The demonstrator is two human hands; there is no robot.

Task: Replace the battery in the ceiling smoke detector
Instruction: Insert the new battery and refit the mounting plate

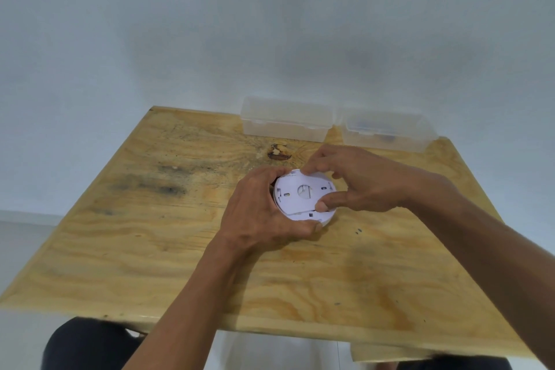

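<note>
Detector: the white round smoke detector (304, 200) sits just right of the frame's centre, back side up, on the plywood table (150, 249); I can't tell whether it rests on the wood or is lifted a little.
Left hand: the left hand (264, 213) wraps the detector's left and lower rim, fingers curled round the body, thumb tip at the lower edge.
Right hand: the right hand (354, 180) pinches the flat mounting plate (303, 194), fingertips on its upper edge and thumb pressed on its right side.
Step in hand, as I read it: twisting or working the plate off the body to reach the battery, or seating it back on; no battery shows, so I can't say which.
Doing it well: let the left hand hold the body still while the right turns the plate flat, with even pressure, not prying one edge, since the thin tabs look easy to snap.
Watch for: the thumb sliding on smooth plastic; a grip nearer the rim should give more turn.
Behind: two clear plastic boxes (285, 123) (387, 132) stand at the table's far edge, upper right of centre; the right one holds something dark.
</note>
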